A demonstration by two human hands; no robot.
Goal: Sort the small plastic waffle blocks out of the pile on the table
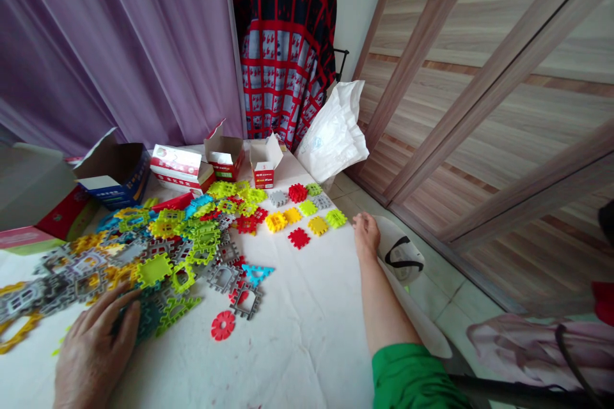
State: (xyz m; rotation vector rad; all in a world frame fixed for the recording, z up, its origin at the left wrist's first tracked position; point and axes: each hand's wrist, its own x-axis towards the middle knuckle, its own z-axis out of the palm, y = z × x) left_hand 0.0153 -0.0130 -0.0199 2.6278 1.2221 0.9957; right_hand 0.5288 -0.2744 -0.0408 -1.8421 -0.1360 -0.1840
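A large heap of coloured plastic building pieces [155,270] covers the left of the white-covered table [288,326]. At the heap's near edge is my left hand [103,332], fingers curved over dark teal pieces [148,319]; its grip on any of them is hidden. Right of the heap lie small stacks of square pieces: red [299,238], yellow [318,225], lime green [336,218] and grey [278,198]. My right hand [367,233] is at the table's right edge, beside the lime stack, with its fingers curled together; what they hold, if anything, is hidden.
Open cardboard boxes, one blue [118,185] and others red and white [263,169], stand along the back. A white plastic bag [336,134] hangs at the back right corner. Beyond the right edge are a tiled floor [436,268] and wooden cabinets [480,108].
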